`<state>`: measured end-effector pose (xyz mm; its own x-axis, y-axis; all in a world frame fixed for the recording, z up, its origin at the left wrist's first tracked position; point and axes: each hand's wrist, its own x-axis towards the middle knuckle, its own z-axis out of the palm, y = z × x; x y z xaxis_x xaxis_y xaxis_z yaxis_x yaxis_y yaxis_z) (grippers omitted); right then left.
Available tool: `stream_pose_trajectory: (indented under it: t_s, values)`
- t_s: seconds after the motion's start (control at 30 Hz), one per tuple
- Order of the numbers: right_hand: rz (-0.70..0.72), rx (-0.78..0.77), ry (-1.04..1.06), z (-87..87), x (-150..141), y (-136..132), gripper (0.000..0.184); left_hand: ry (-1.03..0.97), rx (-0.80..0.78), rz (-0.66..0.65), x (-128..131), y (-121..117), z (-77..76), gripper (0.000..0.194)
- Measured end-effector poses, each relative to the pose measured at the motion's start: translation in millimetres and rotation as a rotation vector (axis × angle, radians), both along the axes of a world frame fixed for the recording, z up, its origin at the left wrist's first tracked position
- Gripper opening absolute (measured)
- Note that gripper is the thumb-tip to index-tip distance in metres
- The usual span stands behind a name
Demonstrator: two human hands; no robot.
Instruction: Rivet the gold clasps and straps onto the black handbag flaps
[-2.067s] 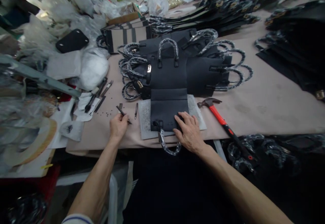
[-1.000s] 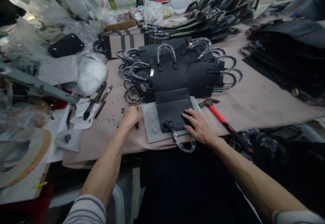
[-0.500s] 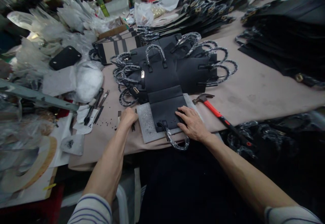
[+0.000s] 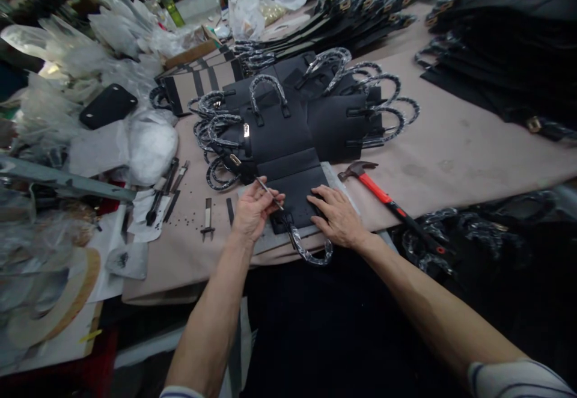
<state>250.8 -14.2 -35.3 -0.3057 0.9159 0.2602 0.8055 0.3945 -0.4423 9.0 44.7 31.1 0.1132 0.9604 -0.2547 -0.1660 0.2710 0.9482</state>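
no readable text, labels or numbers anywhere.

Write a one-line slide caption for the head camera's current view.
Left hand holds a slim metal tool over black leather-like material; right hand rests there, hammer alongside.

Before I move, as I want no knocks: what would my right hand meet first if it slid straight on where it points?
Probably your left hand with its thin tool, across the black panel, though depth is unclear.

Worn on the head, one camera looks forward and down.
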Motion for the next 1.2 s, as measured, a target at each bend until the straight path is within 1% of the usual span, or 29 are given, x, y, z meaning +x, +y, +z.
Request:
stream_pose_trajectory:
  t_s: [0.07, 0.13, 0.23, 0.3, 0.47, 0.7, 0.83, 1.0, 1.1, 1.2]
  values:
    - [0.002, 0.001, -0.012, -0.1, -0.1, -0.2, 0.048, -0.04, 0.0, -0.019, 26.7, -6.4, -11.5, 0.058]
    - [0.002, 0.001, -0.016, -0.5, -0.1, -0.3, 0.049, -0.016, 0.033, -0.008, 42.0, -9.7, -25.3, 0.051]
    - [0.001, -0.003, -0.006, -1.3, 0.0, 0.0, 0.05, 0.032, 0.103, -0.004, 46.4, -11.4, -41.4, 0.044]
    - [0.003, -0.006, 0.005, -1.7, 0.0, 0.2, 0.051, 0.037, 0.118, -0.018, 44.0, -12.4, -46.7, 0.043]
    - [0.003, -0.005, -0.002, -1.4, -0.4, 0.2, 0.05, 0.037, 0.136, -0.052, 43.6, -15.5, -48.2, 0.039]
    - [-0.003, 0.003, -0.011, -1.3, -1.1, -0.1, 0.049, 0.098, 0.187, -0.073, 47.2, -16.1, -46.6, 0.021]
    - [-0.007, 0.001, -0.006, -0.8, -1.1, -0.3, 0.049, 0.111, 0.193, -0.074, 47.6, -16.3, -47.4, 0.016]
    - [-0.006, -0.007, -0.001, -0.3, -0.6, -0.7, 0.05, 0.173, 0.213, -0.092, 49.2, -16.2, -47.8, 0.01]
    - [-0.003, -0.009, 0.003, -1.3, -0.5, -0.4, 0.05, 0.245, 0.279, -0.097, 49.8, -19.0, -47.6, 0.006]
    - [0.015, -0.011, 0.045, -2.8, 0.5, 0.8, 0.05, 0.371, 0.402, -0.089, 49.3, -25.0, -48.6, 0.003]
